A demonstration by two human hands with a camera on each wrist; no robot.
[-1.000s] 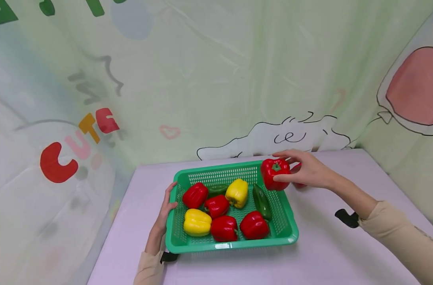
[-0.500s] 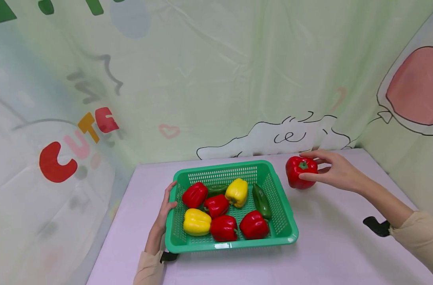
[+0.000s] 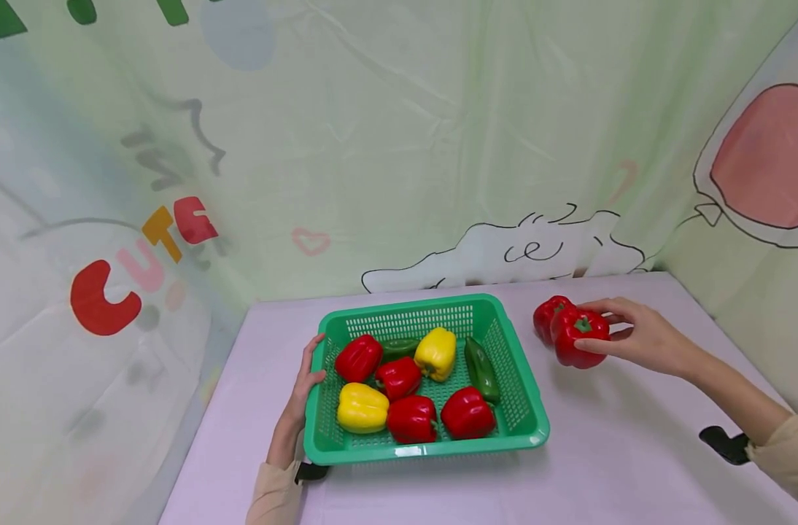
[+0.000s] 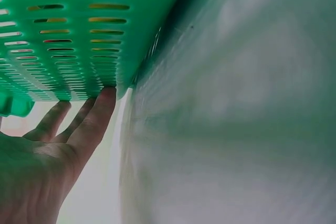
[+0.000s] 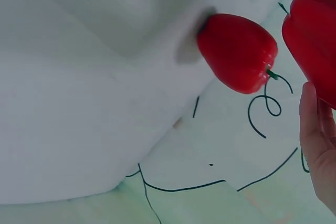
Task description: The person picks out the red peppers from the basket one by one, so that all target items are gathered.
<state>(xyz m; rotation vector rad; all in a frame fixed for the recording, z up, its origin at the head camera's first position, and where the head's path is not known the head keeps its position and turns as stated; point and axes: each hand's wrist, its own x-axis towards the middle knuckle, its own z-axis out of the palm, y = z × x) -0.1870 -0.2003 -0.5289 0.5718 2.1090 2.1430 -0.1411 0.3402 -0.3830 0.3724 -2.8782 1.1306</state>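
Note:
My right hand [image 3: 642, 337] grips a red bell pepper [image 3: 579, 337] by its side, thumb in front and fingers behind, above the table right of the basket. Just behind it, a second red bell pepper [image 5: 239, 53] rests on the table. In the head view the held pepper partly covers it. My left hand [image 3: 302, 383] holds the left side of a green plastic basket [image 3: 425, 452], thumb at the rim. The left wrist view shows fingers [image 4: 94, 124] against its slotted outer wall. In the basket lie several red peppers [image 3: 412, 419], two yellow peppers [image 3: 436, 354] and two long green vegetables [image 3: 481, 370].
The basket stands on a table with a pale lilac cover [image 3: 609, 452]. A pale green printed curtain [image 3: 399, 160] hangs behind the table's back edge. More printed cloth [image 3: 760, 313] rises at the right side.
My right hand has carried the red bell pepper from over the basket's back right corner rightward, past the other red pepper, then slightly toward me. The left hand and basket have stayed put.

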